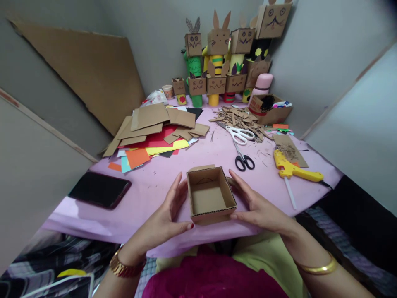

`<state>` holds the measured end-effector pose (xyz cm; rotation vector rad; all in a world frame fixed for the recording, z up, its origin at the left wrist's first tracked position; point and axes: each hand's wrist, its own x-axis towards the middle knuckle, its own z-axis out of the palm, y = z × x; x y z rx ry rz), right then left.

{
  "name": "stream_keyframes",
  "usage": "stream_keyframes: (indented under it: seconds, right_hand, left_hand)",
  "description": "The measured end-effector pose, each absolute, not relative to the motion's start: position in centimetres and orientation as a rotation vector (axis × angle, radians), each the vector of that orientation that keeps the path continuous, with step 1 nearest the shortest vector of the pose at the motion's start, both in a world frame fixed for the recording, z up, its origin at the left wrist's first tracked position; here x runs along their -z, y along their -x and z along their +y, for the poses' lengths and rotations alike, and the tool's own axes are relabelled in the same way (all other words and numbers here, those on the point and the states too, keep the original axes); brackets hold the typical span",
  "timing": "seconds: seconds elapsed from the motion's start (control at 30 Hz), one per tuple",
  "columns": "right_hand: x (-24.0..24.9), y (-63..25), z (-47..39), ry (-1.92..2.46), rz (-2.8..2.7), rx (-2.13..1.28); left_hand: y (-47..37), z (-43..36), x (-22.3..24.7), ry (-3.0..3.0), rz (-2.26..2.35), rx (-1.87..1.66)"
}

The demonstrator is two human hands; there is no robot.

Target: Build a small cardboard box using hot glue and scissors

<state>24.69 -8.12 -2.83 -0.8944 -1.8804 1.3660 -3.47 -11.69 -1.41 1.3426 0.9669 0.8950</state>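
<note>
A small open-topped cardboard box [211, 200] lies near the front edge of the table, its hollow inside facing up. A curved pencil-like line shows on its inner back wall, and a strip of cardboard sticks out behind it. My left hand [172, 211] cups the left side, thumb at the near left corner. On the opposite side, my right hand [254, 209] has its thumb at the near right corner and fingers along the wall. Both index fingers stand off the box, while the lower fingers seem to touch its sides. The box hides some fingertips.
Black-handled scissors [244, 162] and white-handled scissors [240, 134] lie beyond the box. At right rests a yellow glue gun [294, 170]; at left, a phone [101, 189]. Cardboard sheets [150, 118], cardboard scraps [237, 118] and several animal figures [218, 41] fill the back.
</note>
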Motion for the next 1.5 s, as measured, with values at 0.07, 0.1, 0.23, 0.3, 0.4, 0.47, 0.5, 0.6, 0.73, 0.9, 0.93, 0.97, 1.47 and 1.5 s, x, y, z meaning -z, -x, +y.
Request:
stream_keyframes:
  seconds: [0.07, 0.1, 0.23, 0.3, 0.4, 0.47, 0.5, 0.6, 0.73, 0.9, 0.93, 0.97, 1.47, 1.5]
  right_hand:
    - [2.9, -24.7, -8.1, 0.895, -1.886, -1.358]
    - [3.0, -24.7, -8.1, 0.896, -1.891, -1.352]
    - [3.2, -24.8, -8.2, 0.920, -1.921, -1.319]
    - [3.2, -24.8, -8.4, 0.938, -1.942, -1.300]
    - [3.0, -24.8, -8.9, 1.003, -1.993, -1.260]
    - [3.0, -24.8, -9.5, 1.071, -2.041, -1.196]
    - [3.1, -24.7, -9.8, 1.097, -2.072, -1.147]
    - [3.5, -24.4, -10.8, 1.131, -2.165, -0.965]
    - [4.0, -23.8, -12.0, 1.151, -2.243, -0.776]
    - [4.0, -23.4, -13.0, 1.168, -2.304, -0.621]
    - [4.1, -23.4, -13.1, 1.167, -2.319, -0.604]
    - [4.1, -23.5, -13.2, 1.164, -2.339, -0.590]
    - [5.7, -25.3, -13.3, 1.276, -2.256, -0.684]
    - [6.1, -25.6, -13.3, 1.297, -2.233, -0.727]
  left_hand:
    - [3.5, -11.7, 1.5, -1.365, 0.969, -0.896]
    - [3.4, -11.7, 1.5, -1.380, 0.968, -0.894]
    - [3.1, -11.7, 1.4, -1.424, 0.958, -0.893]
    - [3.1, -11.9, 1.3, -1.436, 0.974, -0.898]
    - [3.2, -12.6, 1.3, -1.447, 1.045, -0.900]
    - [3.2, -13.2, 1.4, -1.456, 1.100, -0.899]
    - [3.2, -13.6, 1.5, -1.466, 1.124, -0.900]
    - [2.9, -14.8, 1.8, -1.497, 1.195, -0.895]
    - [2.0, -15.9, 2.1, -1.495, 1.291, -0.863]
    - [1.1, -16.4, 2.9, -1.535, 1.388, -0.896]
    - [1.0, -16.4, 3.1, -1.535, 1.392, -0.904]
    - [0.9, -16.5, 3.2, -1.535, 1.397, -0.911]
    - [0.3, -16.6, 4.0, -1.306, 1.243, -1.165]
    - [0.2, -16.6, 4.1, -1.282, 1.237, -1.185]
